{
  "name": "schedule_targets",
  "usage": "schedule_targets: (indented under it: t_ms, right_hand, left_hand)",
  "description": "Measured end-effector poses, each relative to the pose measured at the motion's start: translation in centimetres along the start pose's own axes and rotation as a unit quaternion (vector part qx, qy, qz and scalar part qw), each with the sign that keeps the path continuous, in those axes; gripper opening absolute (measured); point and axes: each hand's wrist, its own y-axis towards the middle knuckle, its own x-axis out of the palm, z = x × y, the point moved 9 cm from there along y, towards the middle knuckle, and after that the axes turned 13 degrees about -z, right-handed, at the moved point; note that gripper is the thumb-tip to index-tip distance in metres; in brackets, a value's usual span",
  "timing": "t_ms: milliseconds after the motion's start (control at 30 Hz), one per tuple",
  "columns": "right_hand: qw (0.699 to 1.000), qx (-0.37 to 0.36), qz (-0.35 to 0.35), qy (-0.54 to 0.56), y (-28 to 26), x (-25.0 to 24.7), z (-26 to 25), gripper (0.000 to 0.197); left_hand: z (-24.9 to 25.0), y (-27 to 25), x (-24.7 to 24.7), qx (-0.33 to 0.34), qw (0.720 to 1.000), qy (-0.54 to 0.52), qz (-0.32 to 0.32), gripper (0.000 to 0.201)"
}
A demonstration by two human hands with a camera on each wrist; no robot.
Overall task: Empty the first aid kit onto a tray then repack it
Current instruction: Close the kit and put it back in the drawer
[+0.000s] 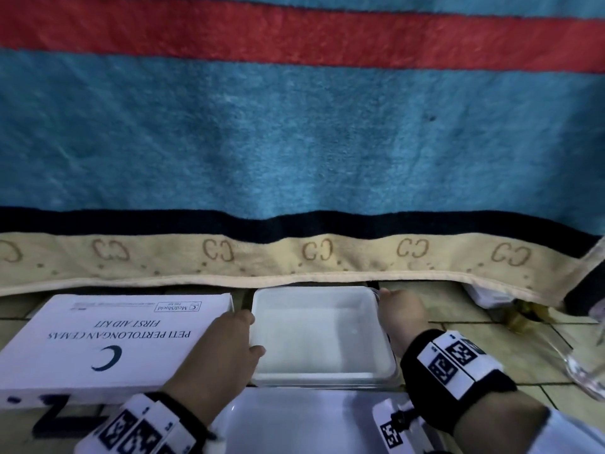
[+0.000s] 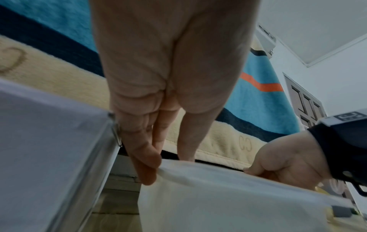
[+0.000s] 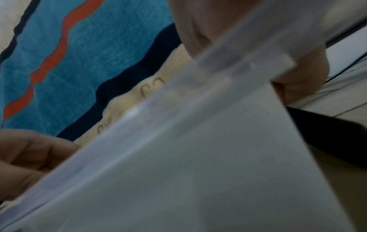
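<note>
The white first aid kit box (image 1: 108, 339) lies closed on the floor at the left, its printed lid facing up. Just right of it stands an empty white plastic tray (image 1: 322, 342). My left hand (image 1: 235, 339) grips the tray's left rim, thumb over the edge and fingers down the outer wall. In the left wrist view those fingers (image 2: 147, 157) pinch the tray's corner (image 2: 218, 196) beside the box (image 2: 49, 149). My right hand (image 1: 397, 317) grips the right rim. The right wrist view is filled by the tray's rim (image 3: 178, 125), blurred, with the left hand (image 3: 29, 157) beyond it.
A striped blue, red and beige blanket (image 1: 294, 142) hangs down just behind the tray. A flat white lid or second tray (image 1: 294, 421) lies nearest me. A clear glass (image 1: 586, 365) stands on the tiled floor (image 1: 491, 348) at the right.
</note>
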Motion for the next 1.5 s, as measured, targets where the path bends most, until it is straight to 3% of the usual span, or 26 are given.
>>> schedule_targets:
  t_ms: [167,367,567,767,900,967,1033,1133,1233,1333,1500]
  right_hand:
    - [0.999,-0.008,0.031,0.01,-0.5,-0.1,-0.4,0.038]
    - [0.999,0.003,0.019,-0.036,0.2,0.1,-1.6,0.033]
    - [0.998,-0.044,0.027,-0.045,-0.6,0.7,-1.7,0.025]
    - [0.994,-0.079,0.0,-0.075,-0.9,-0.5,-2.9,0.012]
    - [0.989,-0.087,-0.011,-0.115,-1.1,-0.7,-3.6,0.012]
    - [0.978,-0.106,-0.007,-0.177,-1.4,-0.6,-4.5,0.02]
    - [0.956,-0.139,-0.023,-0.256,-2.5,-0.4,-5.7,0.046]
    - [0.917,-0.136,-0.146,-0.345,-4.7,0.6,-5.2,0.078]
    - [0.856,-0.136,-0.223,-0.447,-6.3,1.8,-3.5,0.096]
    - [0.861,-0.151,-0.225,-0.43,-6.5,1.8,-3.3,0.095]
    - [0.865,-0.153,-0.238,-0.414,-6.1,1.9,-3.3,0.093]
  left_hand:
    - [-0.5,0.4,0.1,-0.011,1.0,-0.003,-0.009,0.02]
    - [-0.3,0.9,0.3,-0.03,0.998,0.053,-0.023,0.022]
    - [0.0,1.4,0.5,-0.039,0.995,0.08,-0.052,0.006]
    - [1.0,1.2,0.6,-0.045,0.993,0.065,-0.083,0.029]
    - [2.4,1.0,-0.2,-0.019,0.988,0.134,-0.073,0.052]
    - [3.3,0.9,0.0,0.007,0.98,0.176,-0.093,0.054]
    - [3.3,1.0,0.3,0.018,0.973,0.204,-0.108,0.05]
    - [2.5,1.4,0.3,0.01,0.972,0.196,-0.126,0.047]
    - [1.9,1.7,0.7,0.019,0.969,0.177,-0.173,0.071]
    - [1.6,1.8,0.8,0.011,0.967,0.17,-0.19,0.086]
    - [2.1,1.9,0.8,-0.006,0.965,0.195,-0.176,0.08]
